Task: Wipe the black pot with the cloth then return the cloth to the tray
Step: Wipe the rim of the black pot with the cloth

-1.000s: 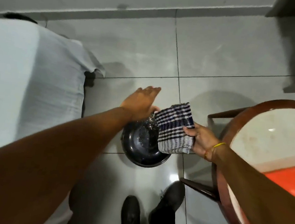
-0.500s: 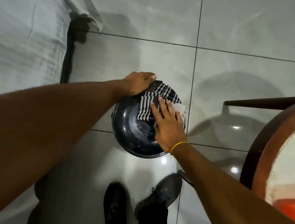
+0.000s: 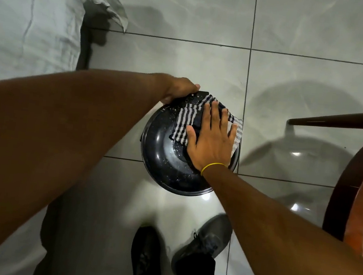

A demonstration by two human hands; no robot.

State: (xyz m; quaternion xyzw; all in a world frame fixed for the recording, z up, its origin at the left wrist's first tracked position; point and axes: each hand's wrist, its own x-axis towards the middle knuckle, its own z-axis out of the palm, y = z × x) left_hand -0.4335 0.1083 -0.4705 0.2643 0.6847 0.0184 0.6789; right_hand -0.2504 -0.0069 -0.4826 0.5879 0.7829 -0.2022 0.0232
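The wiping looked underway: the left hand [image 3: 179, 89] clamped the pot [image 3: 162, 157] by its far rim while the right hand [image 3: 211, 140] pressed flat, fingers spread, on the cloth [image 3: 186, 117] beneath it, droplets remaining and no tray visible.

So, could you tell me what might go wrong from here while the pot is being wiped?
The black pot is held in the air by the left hand at one edge only, so pressure from the right hand could tip or drop it onto the tiled floor near the shoes. One corner of the cloth hangs past the rim and may slip off.
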